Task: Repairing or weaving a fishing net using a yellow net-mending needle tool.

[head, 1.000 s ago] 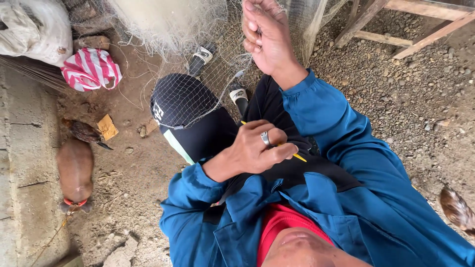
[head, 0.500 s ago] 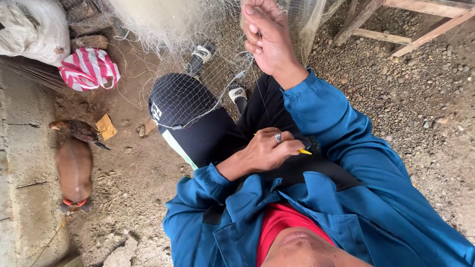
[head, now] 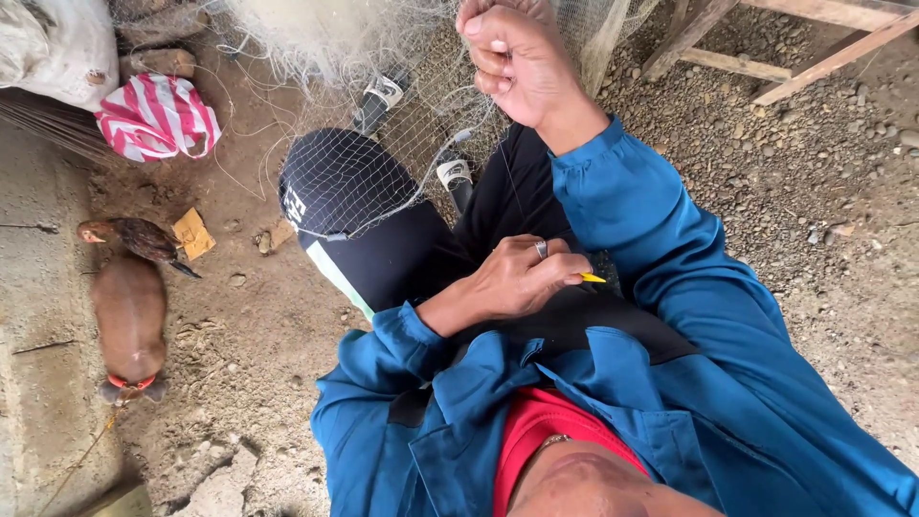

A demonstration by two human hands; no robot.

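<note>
While the fishing net (head: 383,144) hangs spread over one raised knee (head: 335,182) and climbs to the top of the view, one hand grips it and the other works below it. Seen from above the head, the right hand (head: 512,57) is raised at arm's length, its fingers curled tight into a fist around a bunched part of the net, so the mesh is drawn taut from that fist down to the knee. Lower, resting on the lap against the black trousers (head: 421,258), the left hand (head: 522,278) is closed narrowly on a small yellow tool (head: 593,279), whose pointed tip sticks out past the fingertips; a ring (head: 541,249) sits on one finger. A thin thread runs from near this hand up toward the raised fist. Both arms wear blue sleeves (head: 661,249), and a red shirt (head: 536,431) shows under the open blue jacket. Beyond the knee, two feet in sandals (head: 383,94) lie under the mesh. Away from the lap hand, past the knee, a chicken (head: 134,237) stands on the dirt next to a scrap of cardboard (head: 193,233), with a brown dog (head: 129,321) wearing a red collar lying just beside it. Farther up that side sits a red and white striped bag (head: 153,117) near a pale sack (head: 57,48). Off beyond the raised arm, a wooden frame (head: 795,48) stands on gravel.
</note>
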